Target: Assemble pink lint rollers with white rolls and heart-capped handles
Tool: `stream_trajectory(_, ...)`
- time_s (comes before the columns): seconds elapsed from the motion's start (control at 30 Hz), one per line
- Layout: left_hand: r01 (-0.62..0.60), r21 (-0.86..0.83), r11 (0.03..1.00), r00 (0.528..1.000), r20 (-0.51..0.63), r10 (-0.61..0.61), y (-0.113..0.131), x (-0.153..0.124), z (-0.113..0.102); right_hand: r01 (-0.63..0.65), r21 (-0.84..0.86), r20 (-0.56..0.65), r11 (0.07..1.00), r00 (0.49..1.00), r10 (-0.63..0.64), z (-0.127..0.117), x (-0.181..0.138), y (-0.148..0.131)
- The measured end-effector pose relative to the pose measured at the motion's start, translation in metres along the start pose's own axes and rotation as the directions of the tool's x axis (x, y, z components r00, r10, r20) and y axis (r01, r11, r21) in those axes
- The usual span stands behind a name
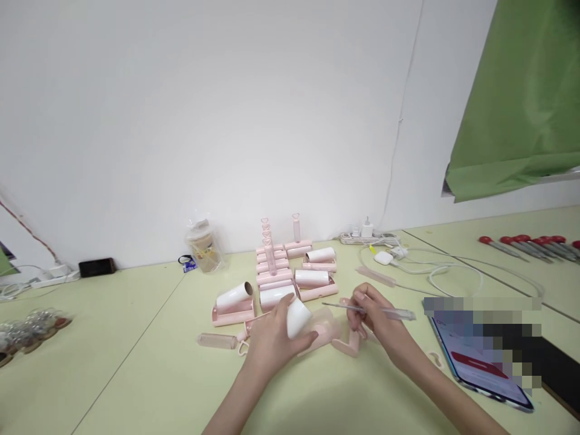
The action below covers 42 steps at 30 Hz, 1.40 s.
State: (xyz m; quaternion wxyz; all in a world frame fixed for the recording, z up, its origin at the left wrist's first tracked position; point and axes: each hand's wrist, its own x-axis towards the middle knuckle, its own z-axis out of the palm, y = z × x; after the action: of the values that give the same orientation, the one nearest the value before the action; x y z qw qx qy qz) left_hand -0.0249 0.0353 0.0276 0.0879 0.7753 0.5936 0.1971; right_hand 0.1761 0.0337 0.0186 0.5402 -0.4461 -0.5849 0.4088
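Note:
My left hand (272,341) is wrapped round a white paper roll (298,316) just above the table. My right hand (378,320) pinches a thin clear-handled tool (376,310) that lies level, its metal tip pointing left toward the roll. Under and between the hands lies a pink plastic roller frame (347,344) with a translucent cover (327,323). Behind them is a cluster of pink holders with white rolls (312,278), plus one more roll on a pink tray (234,296) to the left.
A phone (480,362) lies at the right near the table edge. White cables and a charger (384,258) run behind it, with a power strip (369,237) by the wall. Red-handled screwdrivers (530,244) lie far right. A wrapped cup (203,244) stands at the back.

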Motion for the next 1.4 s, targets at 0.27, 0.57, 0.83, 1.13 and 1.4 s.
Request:
stream_trajectory(0.27,-0.249,-0.434,0.866,0.967,-0.063,0.247,0.024,0.021,0.015,0.033,-0.169,-0.014,0.985,0.999,-0.036,0.010,0.029,-0.017)
stream_trajectory(0.57,-0.202,-0.874,0.442,0.976,-0.143,0.165,0.027,0.040,0.041,0.091,-0.251,0.230,0.964,0.973,-0.032,0.011,0.034,0.013)
stream_trajectory(0.83,-0.342,-0.844,0.413,0.935,-0.348,0.062,0.030,0.036,0.023,0.203,-0.316,0.347,0.927,0.934,-0.086,0.020,0.021,0.018)
stream_trajectory(1.13,-0.203,-0.203,0.958,0.942,-0.309,0.134,0.018,0.030,0.019,0.087,-0.245,0.167,0.966,0.985,-0.047,0.004,0.038,0.011)
stream_trajectory(1.4,-0.239,0.320,0.917,0.969,0.016,0.247,0.018,0.026,0.065,0.025,-0.496,-0.015,0.868,0.999,-0.037,-0.063,0.023,0.018)
